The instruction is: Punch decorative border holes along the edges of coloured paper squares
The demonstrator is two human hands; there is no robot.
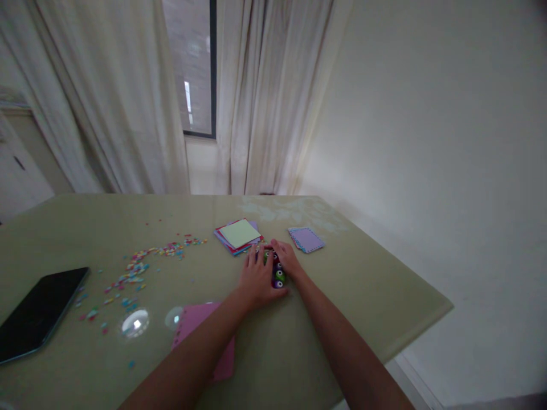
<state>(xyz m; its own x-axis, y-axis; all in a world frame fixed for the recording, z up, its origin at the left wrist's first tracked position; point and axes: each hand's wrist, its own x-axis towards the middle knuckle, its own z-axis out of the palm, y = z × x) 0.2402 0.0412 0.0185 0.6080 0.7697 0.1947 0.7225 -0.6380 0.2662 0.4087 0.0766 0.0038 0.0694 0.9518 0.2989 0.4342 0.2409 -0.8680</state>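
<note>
A tight cluster of small coloured pieces (279, 275), green, purple and dark red, each with a white ring and dark centre like an eye, sits on the table between my hands. My left hand (257, 280) wraps around its left side, thumb along the near edge and spread fingers reaching over toward the far edge. Curved around the far right side is my right hand (287, 257), its fingers bent inward and partly hidden. Both hands touch the cluster and hold it together. Just beyond lies a stack of coloured paper squares (240, 233), pale green on top.
Lilac scallop-edged cards (306, 239) lie to the right. A pink card (224, 364) is partly under my left forearm. Confetti (135, 267) is scattered across the left, beside a dark tablet (43, 310). The table edge (421, 331) runs along the right.
</note>
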